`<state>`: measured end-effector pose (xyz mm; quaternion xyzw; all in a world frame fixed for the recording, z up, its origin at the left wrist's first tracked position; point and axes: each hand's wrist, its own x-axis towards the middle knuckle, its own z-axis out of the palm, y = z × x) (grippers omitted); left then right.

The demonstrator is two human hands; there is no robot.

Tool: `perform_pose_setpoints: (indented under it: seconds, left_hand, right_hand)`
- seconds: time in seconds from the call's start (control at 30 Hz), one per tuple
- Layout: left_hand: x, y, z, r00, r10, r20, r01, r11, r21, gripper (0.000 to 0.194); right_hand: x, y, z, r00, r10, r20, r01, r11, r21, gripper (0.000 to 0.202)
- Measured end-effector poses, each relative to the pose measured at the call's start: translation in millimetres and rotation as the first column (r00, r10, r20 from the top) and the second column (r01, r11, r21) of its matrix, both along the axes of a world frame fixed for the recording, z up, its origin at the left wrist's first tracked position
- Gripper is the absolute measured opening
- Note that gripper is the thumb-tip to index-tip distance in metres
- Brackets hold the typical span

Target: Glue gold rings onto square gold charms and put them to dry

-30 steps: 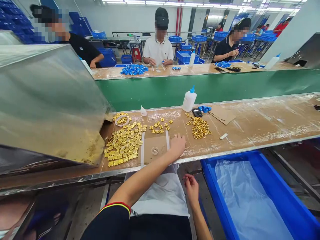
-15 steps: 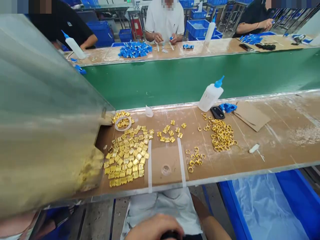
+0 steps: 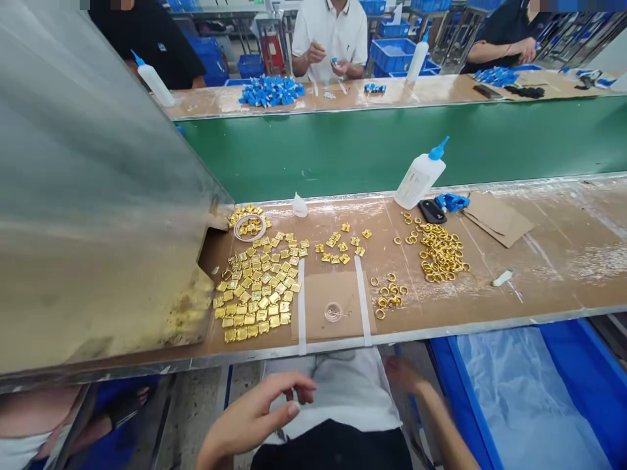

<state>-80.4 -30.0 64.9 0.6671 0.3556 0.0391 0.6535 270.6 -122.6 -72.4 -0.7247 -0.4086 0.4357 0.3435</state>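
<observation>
My left hand (image 3: 267, 405) hovers above my lap, below the table's front edge. Its thumb and fingers are apart and nothing is between them. My right hand (image 3: 404, 373) hangs low beside the table edge, near the blue bin; motion smears its fingers. On the table, a cardboard pad (image 3: 321, 290) held by white tape strips carries a small clear round dish (image 3: 334, 312) with a thin pin-like stick. Many gold square pieces (image 3: 259, 281) spread to its left, and small gold pieces (image 3: 337, 248) lie behind it. Gold rings (image 3: 443, 254) are heaped to the right, with a smaller group (image 3: 390, 295) nearer.
A metal panel (image 3: 108, 196) stands close on the left. A white bottle with blue tip (image 3: 420, 179), a black object (image 3: 433, 211) and cardboard sheets (image 3: 497, 219) lie at back right. A blue bin (image 3: 470, 398) stands below right. Co-workers (image 3: 330, 39) sit across the green divider (image 3: 318, 156).
The left hand has come up and left, away from my body, and its fingers now show. My right hand has appeared at the lower right. The camera view has shifted slightly.
</observation>
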Motion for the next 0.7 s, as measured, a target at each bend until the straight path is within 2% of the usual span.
perform_pose_setpoints:
  seconds: [0.07,0.1,0.13,0.2,0.27,0.3,0.37,0.5,0.6,0.7]
  left_hand:
    - [-9.3,-7.4,-5.5,0.999,0.047,0.003,-0.047,0.999,-0.006,0.057]
    - [-11.6,-9.9,-7.6,0.998,0.062,0.001,-0.062,0.998,-0.003,0.057]
    - [-12.2,-11.3,-8.9,0.997,0.073,0.0,-0.073,0.997,0.005,0.057]
    - [-9.1,-11.9,-8.3,0.997,0.074,-0.002,-0.074,0.997,0.026,0.055]
    - [-2.6,-11.0,-4.1,0.999,0.041,-0.004,-0.041,0.998,0.045,0.053]
    - [1.1,-10.6,-1.6,1.0,0.017,-0.004,-0.016,0.998,0.056,0.053]
    - [8.3,-11.0,2.0,1.0,-0.029,0.001,0.028,0.996,0.082,0.053]
    - [21.3,-16.8,-2.5,0.996,-0.093,0.003,0.092,0.991,0.098,0.05]
    - [32.5,-21.4,-11.2,0.992,-0.124,0.0,0.124,0.989,0.083,0.044]
    - [45.0,-22.6,-15.3,0.985,-0.172,0.007,0.171,0.982,0.075,0.037]
  right_hand:
    - [26.0,-5.3,27.6,0.981,0.177,-0.072,-0.179,0.984,-0.018,0.045]
    - [37.8,-3.6,42.7,0.976,0.204,-0.076,-0.205,0.979,0.0,0.045]
    - [47.4,1.9,57.1,0.979,0.199,-0.051,-0.197,0.98,0.037,0.045]
    - [58.4,23.6,80.1,0.982,0.077,0.172,-0.112,0.973,0.203,0.045]
    - [58.5,54.8,91.0,0.907,-0.01,0.421,-0.153,0.923,0.352,0.046]
    - [55.8,70.9,91.9,0.857,-0.028,0.515,-0.216,0.887,0.408,0.05]
    - [48.0,98.3,87.2,0.754,-0.016,0.657,-0.349,0.837,0.421,0.052]
    - [36.7,123.8,73.2,0.575,0.04,0.817,-0.487,0.819,0.302,0.039]
    - [32.8,127.4,69.0,0.53,0.079,0.844,-0.535,0.804,0.26,0.029]
    - [30.4,130.2,68.9,0.52,0.105,0.848,-0.562,0.789,0.247,0.029]
